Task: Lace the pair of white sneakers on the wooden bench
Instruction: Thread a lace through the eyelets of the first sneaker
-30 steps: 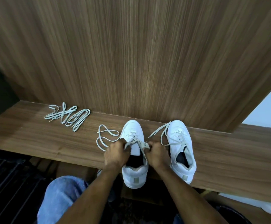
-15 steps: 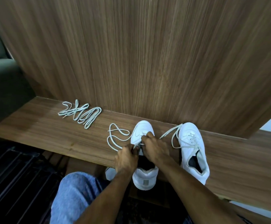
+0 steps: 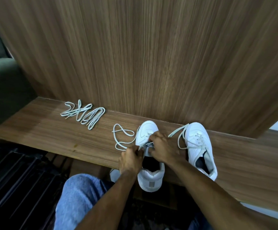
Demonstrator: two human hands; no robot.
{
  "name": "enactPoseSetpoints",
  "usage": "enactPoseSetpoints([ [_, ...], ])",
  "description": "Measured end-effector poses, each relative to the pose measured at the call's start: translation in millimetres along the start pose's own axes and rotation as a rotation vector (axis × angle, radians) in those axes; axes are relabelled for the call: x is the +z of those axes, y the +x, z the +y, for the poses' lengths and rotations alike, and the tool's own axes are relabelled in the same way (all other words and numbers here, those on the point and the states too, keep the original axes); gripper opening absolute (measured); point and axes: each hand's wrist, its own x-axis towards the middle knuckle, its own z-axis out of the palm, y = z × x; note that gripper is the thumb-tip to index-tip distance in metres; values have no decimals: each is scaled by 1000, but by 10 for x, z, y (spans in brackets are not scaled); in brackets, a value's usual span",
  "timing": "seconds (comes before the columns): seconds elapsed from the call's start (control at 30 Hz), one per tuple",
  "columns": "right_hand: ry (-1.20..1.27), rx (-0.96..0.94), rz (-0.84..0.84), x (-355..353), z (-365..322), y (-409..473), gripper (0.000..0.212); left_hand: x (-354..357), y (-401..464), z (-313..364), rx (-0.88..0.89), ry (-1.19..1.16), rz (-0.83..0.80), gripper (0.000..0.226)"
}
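Knee in blue denim (image 3: pixel 78 201) filled the lower left of the frame, and both bare forearms ran up from the bottom edge to the nearer white leather sneaker (image 3: pixel 149 173), whose heel overhung the front lip of the brown wooden bench (image 3: pixel 40 135). A second before, the two hands had sat level at either side of the tongue, pulling the lace outward; by now the right hand (image 3: pixel 161 146) had travelled up the frame toward the toe, its fingers curled over the eyelet rows, while the left hand (image 3: pixel 131 157) had stayed lower at the shoe's left flank, pinching the pale grey flat lace (image 3: pixel 143 146) at the edge of the opening. That shift suggested one crossing had been drawn tight and the next eyelet was being worked, so this shoe looked roughly half threaded. What exactly the right fingers held was hidden under the hand, though they seemed closed on the lace. Slack from that lace looped on the bench left of the shoe (image 3: pixel 121 138), just beyond the left hand. Right of the right hand stood the second white sneaker (image 3: pixel 199 146), partly laced with loose ends trailing. Farther off, toward the left-centre, a bundle of spare pale laces (image 3: pixel 83 115) lay near the wood-grain back panel (image 3: pixel 143 55).
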Motion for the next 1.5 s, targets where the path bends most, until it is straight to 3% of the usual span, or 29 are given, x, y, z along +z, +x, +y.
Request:
enactPoseSetpoints([
  [0.03, -100, -26, 0, -12, -21, -1, 30, 5, -2, -3, 1, 2, 2, 28],
  [0.1, -50, -33, 41, -6, -40, 24, 19, 13, -4, -9, -1, 13, 4, 29],
  [0.2, 437, 119, 134, -88, -69, 56, 13, 18, 1, -12, -3, 25, 8, 28],
  [0.27, 817, 281, 362, -268, -45, 76, 16, 24, 12, -18, -8, 25, 10, 28],
  [0.33, 1008, 421, 577, -468, 36, 65, 16, 43, 19, -30, -26, 47, 6, 33],
  [0.4, 875, 484, 593, -529, 164, 56, 11, 51, 23, -26, -44, 66, 2, 37],
  [0.43, 696, 475, 489, -527, 195, 30, 6, 46, 26, -22, -52, 64, -1, 38],
  [0.5, 289, 324, 202, -421, 239, -10, 37, 46, 37, -16, -53, 52, -3, 37],
  [0.57, 51, 110, 36, -328, 214, -20, 50, 43, 30, -7, -46, 56, -1, 35],
  [0.67, -114, -88, -26, -257, 44, -5, 43, 37, 1, 8, -51, 73, 3, 42],
  [0.77, -258, -143, -54, -168, -103, 35, 35, 12, -18, 32, -59, 67, 1, 39],
  [0.87, -178, -140, -52, -123, -110, 55, 26, 2, -23, 16, -68, 50, 0, 47],
  [0.97, 313, 81, 165, -298, -45, 106, 20, 6, -21, 16, -60, 66, 6, 42],
  [1.07, 816, 247, 556, -706, 67, 139, 24, -9, -27, 32, -23, 55, 7, 32],
  [1.17, 861, 291, 786, -971, 180, 128, 20, -9, -36, 31, -16, 37, 7, 32],
  [1.23, 634, 324, 677, -891, 222, 128, 9, -5, -29, 29, -7, 40, 7, 34],
  [1.3, 312, 239, 487, -665, 229, 100, 38, -1, -24, 25, -1, 39, 6, 34],
  [1.33, 198, 163, 374, -551, 201, 77, 42, 0, -23, 27, 2, 35, 5, 34],
  [1.43, 12, 22, 18, -275, -17, -20, 42, 10, -29, 25, -13, 16, 9, 34],
  [1.5, -57, 38, -85, -142, -183, -79, 41, 13, -30, 30, -27, 9, 16, 32],
])
